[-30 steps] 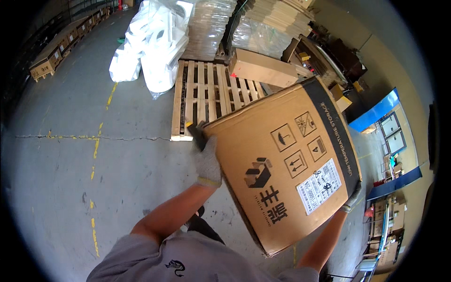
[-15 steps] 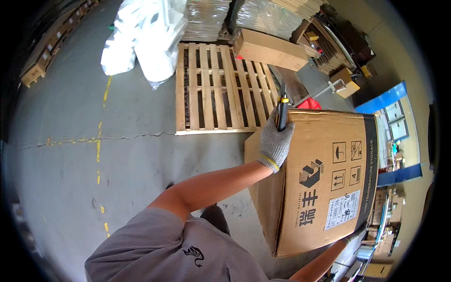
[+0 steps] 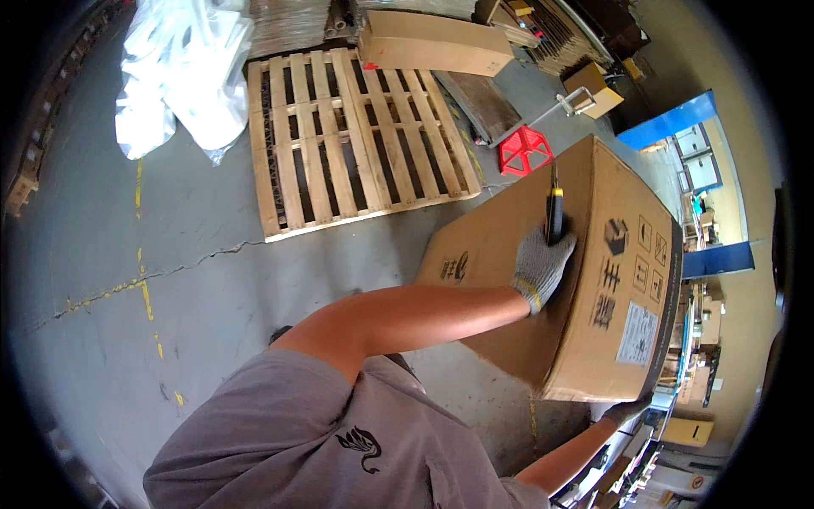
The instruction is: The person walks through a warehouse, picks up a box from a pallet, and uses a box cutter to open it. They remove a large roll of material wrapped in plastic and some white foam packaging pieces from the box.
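Note:
A large brown cardboard box (image 3: 627,288) with printed symbols and a white label is tilted in front of me. My left hand (image 3: 543,265), in a grey knitted glove, grips a black-and-yellow utility knife (image 3: 554,216) with its blade pointing away from me. That same hand rests against the side of the box near its edge. At the lower right corner of the box, my gloved right hand (image 3: 627,410) holds it from below; its fingers are partly hidden.
A wooden pallet (image 3: 360,140) lies on the grey floor ahead. Beyond it are a long carton (image 3: 437,42) and a red plastic stool (image 3: 526,153). White plastic-wrapped material (image 3: 182,76) stands far left, and a cluttered bench (image 3: 678,373) runs along the right.
The box has turned and tipped, showing more of its side face. My left hand, still holding the knife, has shifted right and slightly down with it. The view has swung right.

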`<state>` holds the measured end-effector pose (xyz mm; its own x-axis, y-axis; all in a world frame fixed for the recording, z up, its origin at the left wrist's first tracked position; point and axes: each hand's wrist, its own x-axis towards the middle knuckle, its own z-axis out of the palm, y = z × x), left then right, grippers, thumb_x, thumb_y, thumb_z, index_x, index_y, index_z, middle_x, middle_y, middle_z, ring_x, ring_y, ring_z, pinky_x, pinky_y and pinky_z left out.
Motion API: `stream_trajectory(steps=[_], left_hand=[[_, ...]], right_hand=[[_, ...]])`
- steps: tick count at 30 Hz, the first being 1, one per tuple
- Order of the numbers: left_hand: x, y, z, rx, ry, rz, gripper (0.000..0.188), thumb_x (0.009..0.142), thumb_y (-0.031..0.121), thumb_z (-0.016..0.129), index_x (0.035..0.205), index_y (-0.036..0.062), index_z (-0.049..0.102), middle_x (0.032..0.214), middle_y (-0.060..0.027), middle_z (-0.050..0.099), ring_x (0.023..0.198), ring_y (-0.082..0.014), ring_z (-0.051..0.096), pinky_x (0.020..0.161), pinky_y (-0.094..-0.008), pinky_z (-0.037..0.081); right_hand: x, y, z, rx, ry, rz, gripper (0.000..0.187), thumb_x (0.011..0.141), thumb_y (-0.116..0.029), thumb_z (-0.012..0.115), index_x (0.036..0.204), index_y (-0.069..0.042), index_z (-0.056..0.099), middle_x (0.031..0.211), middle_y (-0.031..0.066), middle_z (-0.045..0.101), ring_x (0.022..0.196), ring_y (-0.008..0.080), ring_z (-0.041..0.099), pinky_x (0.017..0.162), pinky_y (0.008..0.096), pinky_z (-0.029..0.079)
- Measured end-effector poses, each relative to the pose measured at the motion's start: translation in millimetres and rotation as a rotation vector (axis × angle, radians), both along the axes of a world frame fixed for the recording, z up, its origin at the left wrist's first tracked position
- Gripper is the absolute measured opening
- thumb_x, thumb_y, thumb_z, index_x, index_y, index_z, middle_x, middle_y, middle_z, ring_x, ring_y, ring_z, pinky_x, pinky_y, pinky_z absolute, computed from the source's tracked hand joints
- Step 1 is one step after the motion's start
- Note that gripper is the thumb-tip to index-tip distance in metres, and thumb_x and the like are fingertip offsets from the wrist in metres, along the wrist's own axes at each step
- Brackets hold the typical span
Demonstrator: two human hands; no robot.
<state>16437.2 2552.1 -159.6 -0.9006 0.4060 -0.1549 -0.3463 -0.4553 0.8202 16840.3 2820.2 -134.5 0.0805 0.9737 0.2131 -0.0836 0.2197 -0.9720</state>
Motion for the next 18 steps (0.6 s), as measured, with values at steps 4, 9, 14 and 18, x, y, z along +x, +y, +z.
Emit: stream_trajectory(steps=[4,9,14,18], left_hand=[[6,51,-16,-0.185,-0.070,-0.357,0.030,0.084,0.026,0.066,0.100,0.0001,0.066,0.078,-0.0085,0.064,0.074,-0.0188,0.057,0.069,-0.0349,0.045],[13,103,-41,-0.100,0.034,-0.707,0.031,0.081,0.034,0.067,0.096,0.0065,0.066,0.071,-0.0063,0.060,0.061,-0.0162,0.056,0.056,-0.0332,0.045],[2,113,-36,-0.110,0.036,-0.786,0.029,0.083,0.033,0.067,0.097,0.0089,0.063,0.063,-0.0014,0.054,0.052,-0.0105,0.053,0.046,-0.0282,0.043],[-11,111,-43,-0.152,0.046,-0.804,0.020,0.082,0.028,0.066,0.086,0.0091,0.062,0.065,0.0021,0.052,0.057,-0.0091,0.047,0.051,-0.0279,0.040]], right_hand=[[-47,47,11,0.053,-0.099,-0.238,0.058,0.094,-0.047,0.040,0.132,-0.003,0.048,0.133,0.0142,0.051,0.122,0.0274,0.048,0.107,0.0433,0.034],[-35,88,3,0.105,-0.127,-0.355,0.054,0.093,-0.043,0.042,0.128,-0.003,0.052,0.129,0.0144,0.054,0.118,0.0281,0.051,0.102,0.0447,0.038],[-6,79,-37,0.108,-0.146,-0.423,0.049,0.092,-0.039,0.044,0.123,-0.003,0.055,0.124,0.0145,0.056,0.113,0.0287,0.053,0.097,0.0460,0.042],[20,61,-52,0.140,-0.182,-0.486,0.046,0.091,-0.037,0.045,0.120,-0.004,0.058,0.121,0.0146,0.058,0.109,0.0292,0.056,0.093,0.0471,0.045]])
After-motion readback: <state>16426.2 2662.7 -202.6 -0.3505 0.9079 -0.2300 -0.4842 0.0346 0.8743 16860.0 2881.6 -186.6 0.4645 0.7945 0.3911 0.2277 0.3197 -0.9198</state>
